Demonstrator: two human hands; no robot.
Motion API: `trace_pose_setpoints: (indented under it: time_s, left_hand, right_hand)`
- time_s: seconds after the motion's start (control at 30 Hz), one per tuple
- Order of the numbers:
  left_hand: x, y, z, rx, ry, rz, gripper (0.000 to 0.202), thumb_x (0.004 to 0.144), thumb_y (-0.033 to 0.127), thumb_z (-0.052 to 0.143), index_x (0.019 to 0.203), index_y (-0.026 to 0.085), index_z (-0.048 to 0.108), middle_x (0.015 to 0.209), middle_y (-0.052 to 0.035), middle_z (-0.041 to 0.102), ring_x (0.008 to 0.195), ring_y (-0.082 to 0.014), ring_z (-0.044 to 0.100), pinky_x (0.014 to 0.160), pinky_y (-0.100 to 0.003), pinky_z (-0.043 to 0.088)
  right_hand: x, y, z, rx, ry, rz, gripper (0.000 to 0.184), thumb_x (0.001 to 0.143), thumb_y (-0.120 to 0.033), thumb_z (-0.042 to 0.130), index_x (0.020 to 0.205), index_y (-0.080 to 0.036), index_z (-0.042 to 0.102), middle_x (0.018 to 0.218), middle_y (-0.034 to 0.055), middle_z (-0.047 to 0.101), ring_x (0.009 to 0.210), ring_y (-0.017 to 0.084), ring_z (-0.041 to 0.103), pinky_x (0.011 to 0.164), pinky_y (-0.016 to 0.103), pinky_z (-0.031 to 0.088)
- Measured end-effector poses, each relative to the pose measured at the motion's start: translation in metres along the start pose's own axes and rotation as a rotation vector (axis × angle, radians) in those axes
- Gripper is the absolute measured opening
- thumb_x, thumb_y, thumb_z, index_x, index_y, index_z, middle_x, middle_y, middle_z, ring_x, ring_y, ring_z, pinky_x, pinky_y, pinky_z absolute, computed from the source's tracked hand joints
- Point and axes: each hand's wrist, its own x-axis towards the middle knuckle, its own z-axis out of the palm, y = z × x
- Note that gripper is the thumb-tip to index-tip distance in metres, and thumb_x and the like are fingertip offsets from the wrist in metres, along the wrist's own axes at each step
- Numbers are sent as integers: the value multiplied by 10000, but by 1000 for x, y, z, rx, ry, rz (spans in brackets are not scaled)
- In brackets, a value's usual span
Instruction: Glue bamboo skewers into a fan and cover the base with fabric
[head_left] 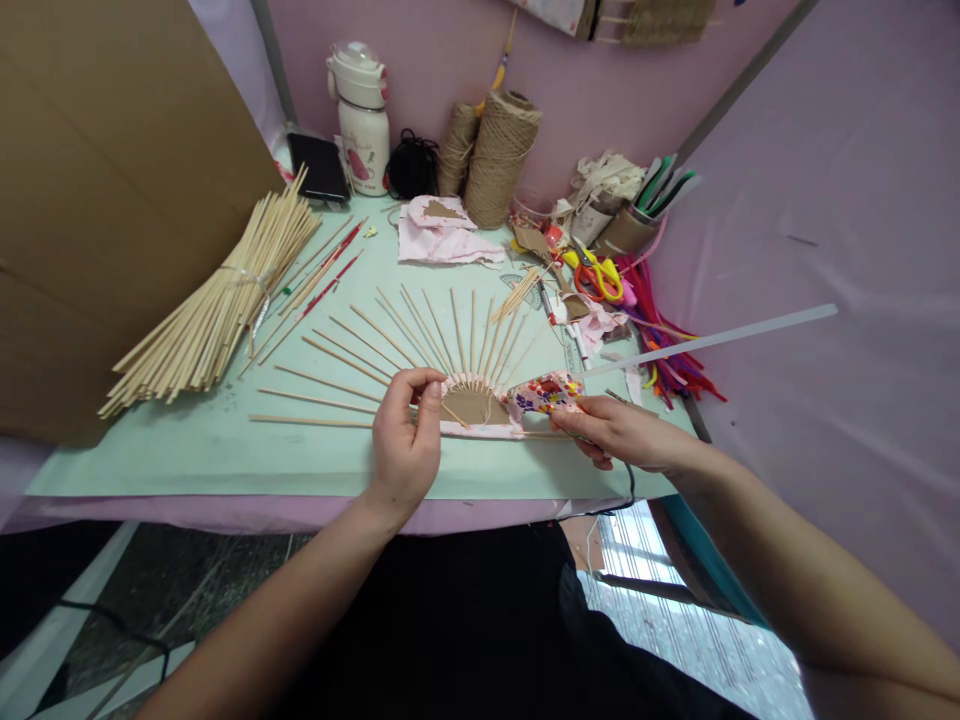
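Note:
A half-round cardboard piece edged with pink cloth lies on the table, with thin wooden sticks fanned out from its curved edge. My left hand is closed in a pinch at its left side, and a short length of wooden stick juts from the fingers over the cardboard. In my right hand is a flower-patterned hot glue gun, its tip pointing left at the cardboard's right side. A long whitish glue stick sticks out behind the gun.
A tied bundle of sticks lies left, near a large cardboard sheet. Behind stand a white bottle and twine spools. Scissors, cloth scraps and coloured pipe cleaners crowd the back and right. A dark cord hangs over the front edge.

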Motion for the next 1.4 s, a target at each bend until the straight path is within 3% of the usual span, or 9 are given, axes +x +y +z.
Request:
trace_pose_setpoints:
  time_s: [1.4]
  left_hand:
    - [0,-1,0,-39,-2,3,122,963,265,507,954,196,607,896,-19,618,844,-138,577,764,-268,455]
  right_hand:
    - [5,10,-3,-32,34,-14,562,913,-684,374,610,-218,459,522,-2,539,505,137,508,575,281,405]
